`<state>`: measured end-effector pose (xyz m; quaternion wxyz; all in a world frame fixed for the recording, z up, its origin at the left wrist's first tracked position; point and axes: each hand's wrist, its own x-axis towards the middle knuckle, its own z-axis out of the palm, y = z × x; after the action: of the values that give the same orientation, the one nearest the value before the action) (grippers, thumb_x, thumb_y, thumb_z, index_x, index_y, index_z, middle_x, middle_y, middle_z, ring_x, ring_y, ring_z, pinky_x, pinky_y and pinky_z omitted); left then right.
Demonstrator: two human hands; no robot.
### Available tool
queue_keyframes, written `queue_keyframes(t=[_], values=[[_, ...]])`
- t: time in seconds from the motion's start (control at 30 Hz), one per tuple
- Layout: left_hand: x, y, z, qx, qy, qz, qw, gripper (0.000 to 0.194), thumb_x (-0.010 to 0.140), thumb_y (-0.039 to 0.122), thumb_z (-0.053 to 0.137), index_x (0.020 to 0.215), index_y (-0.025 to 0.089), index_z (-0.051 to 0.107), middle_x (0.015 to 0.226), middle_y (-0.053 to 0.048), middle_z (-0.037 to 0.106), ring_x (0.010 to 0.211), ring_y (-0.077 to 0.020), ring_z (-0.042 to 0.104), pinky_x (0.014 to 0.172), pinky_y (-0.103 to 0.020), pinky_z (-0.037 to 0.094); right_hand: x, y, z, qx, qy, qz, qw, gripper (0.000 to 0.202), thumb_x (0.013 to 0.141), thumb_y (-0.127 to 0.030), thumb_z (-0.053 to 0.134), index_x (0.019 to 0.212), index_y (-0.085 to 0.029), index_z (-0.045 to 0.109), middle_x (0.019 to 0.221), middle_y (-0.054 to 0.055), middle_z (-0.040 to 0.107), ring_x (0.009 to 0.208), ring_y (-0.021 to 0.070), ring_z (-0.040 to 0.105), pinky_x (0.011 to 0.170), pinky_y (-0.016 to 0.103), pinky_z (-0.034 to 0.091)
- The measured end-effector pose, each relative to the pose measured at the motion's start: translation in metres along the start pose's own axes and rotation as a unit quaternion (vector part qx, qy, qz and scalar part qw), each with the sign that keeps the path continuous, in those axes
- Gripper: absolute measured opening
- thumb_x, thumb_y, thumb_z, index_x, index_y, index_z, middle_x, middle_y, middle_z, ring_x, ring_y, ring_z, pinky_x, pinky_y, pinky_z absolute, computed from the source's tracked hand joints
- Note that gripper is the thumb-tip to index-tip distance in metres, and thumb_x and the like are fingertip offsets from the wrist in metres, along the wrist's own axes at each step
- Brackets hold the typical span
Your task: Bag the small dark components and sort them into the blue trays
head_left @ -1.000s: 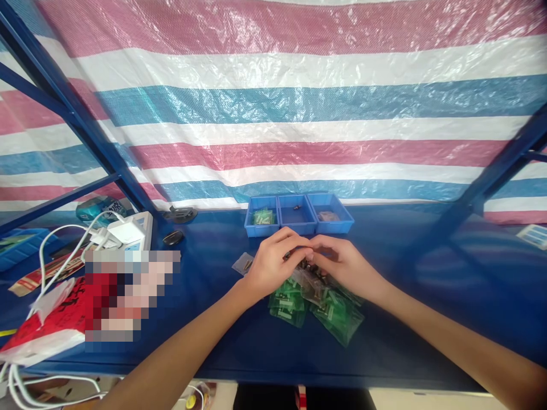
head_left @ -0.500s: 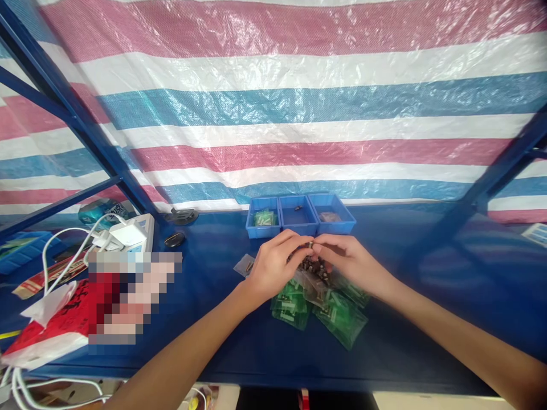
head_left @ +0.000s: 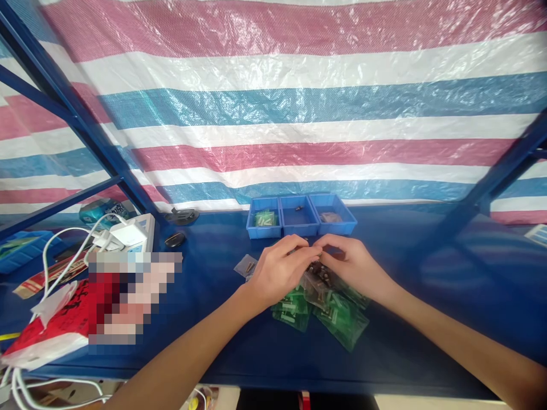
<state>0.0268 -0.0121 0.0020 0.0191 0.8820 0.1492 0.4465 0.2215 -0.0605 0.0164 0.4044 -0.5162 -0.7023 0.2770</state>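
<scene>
My left hand (head_left: 278, 269) and my right hand (head_left: 356, 263) meet fingertip to fingertip over a heap of small dark metal parts (head_left: 321, 273). Both are closed in a pinch on something small, mostly hidden by the fingers, whose kind I cannot make out. The dark parts lie on a clear plastic bag (head_left: 315, 289). Under and in front of it are green plastic packets (head_left: 342, 322) with small pieces inside. A small clear bag (head_left: 247, 266) with brass-coloured pieces lies left of my left hand.
Behind my hands stand three joined blue bins: the left bin (head_left: 265, 232) holds green packets, the middle bin (head_left: 299, 229) a small dark part, the right bin (head_left: 348, 228) pinkish packets. At left are a black mouse (head_left: 175, 240), a power strip (head_left: 147, 233), white cables and a red bag (head_left: 64, 324).
My fingertips have dipped slightly toward the heap, and the small piece between them is now more hidden. My left fingers have closed further over it.
</scene>
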Motion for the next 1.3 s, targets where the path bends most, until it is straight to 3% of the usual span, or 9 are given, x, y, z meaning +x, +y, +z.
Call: queue_keyframes(t=[0.3,0.6,0.8,0.97,1.13,1.3], values=[[-0.001,-0.001,0.001,-0.060,-0.039,-0.039,0.997,0.019,0.103,0.022,0.054,0.112,0.018,0.070,0.104,-0.007,0.072,0.092,-0.0165,0.069,0.079,-0.028,0.059,0.002,0.005,0.000,-0.102,0.033,-0.053,0.993,0.014,0.086,-0.017,0.056,0.086,-0.022,0.069,0.086,0.001,0.072,0.070,0.0162,0.063,0.058,0.027,0.046],[-0.001,0.000,-0.002,-0.088,-0.072,-0.077,0.991,0.017,0.103,0.022,0.053,0.111,0.020,0.068,0.108,-0.006,0.072,0.097,-0.0172,0.070,0.084,-0.028,0.058,0.000,0.001,0.000,-0.105,0.037,-0.055,0.992,0.015,0.090,-0.020,0.055,0.091,-0.022,0.069,0.089,0.002,0.074,0.074,0.0172,0.067,0.059,0.027,0.049],[0.001,0.001,-0.002,-0.106,-0.065,-0.077,0.989,0.017,0.102,0.021,0.055,0.111,0.019,0.068,0.106,-0.007,0.073,0.093,-0.0160,0.071,0.079,-0.025,0.059,0.000,0.001,0.001,-0.090,0.041,-0.037,0.994,0.015,0.095,-0.027,0.055,0.096,-0.022,0.069,0.091,0.003,0.074,0.076,0.0179,0.067,0.060,0.027,0.049],[0.001,0.001,-0.001,-0.096,-0.054,-0.084,0.990,0.018,0.102,0.021,0.053,0.108,0.019,0.070,0.104,-0.007,0.074,0.089,-0.0162,0.071,0.073,-0.024,0.059,0.002,-0.001,-0.003,0.002,0.007,0.005,1.000,0.026,0.099,-0.040,0.052,0.091,-0.022,0.069,0.085,0.003,0.071,0.072,0.0178,0.064,0.062,0.029,0.051],[-0.001,-0.001,-0.001,-0.091,-0.042,-0.106,0.989,0.015,0.101,0.023,0.054,0.104,0.019,0.069,0.097,-0.005,0.074,0.079,-0.0131,0.070,0.064,-0.021,0.056,0.004,-0.005,-0.009,0.102,-0.036,0.030,0.994,0.026,0.093,-0.045,0.063,0.095,-0.021,0.073,0.088,0.004,0.071,0.069,0.0169,0.065,0.056,0.027,0.052],[0.001,-0.005,-0.007,-0.033,-0.082,-0.126,0.988,0.014,0.101,0.027,0.053,0.110,0.020,0.062,0.107,-0.006,0.070,0.079,-0.0141,0.068,0.064,-0.024,0.054,0.011,-0.006,-0.017,0.060,-0.014,0.009,0.998,0.028,0.089,-0.047,0.068,0.091,-0.020,0.074,0.087,0.006,0.073,0.074,0.0203,0.068,0.058,0.029,0.055]])
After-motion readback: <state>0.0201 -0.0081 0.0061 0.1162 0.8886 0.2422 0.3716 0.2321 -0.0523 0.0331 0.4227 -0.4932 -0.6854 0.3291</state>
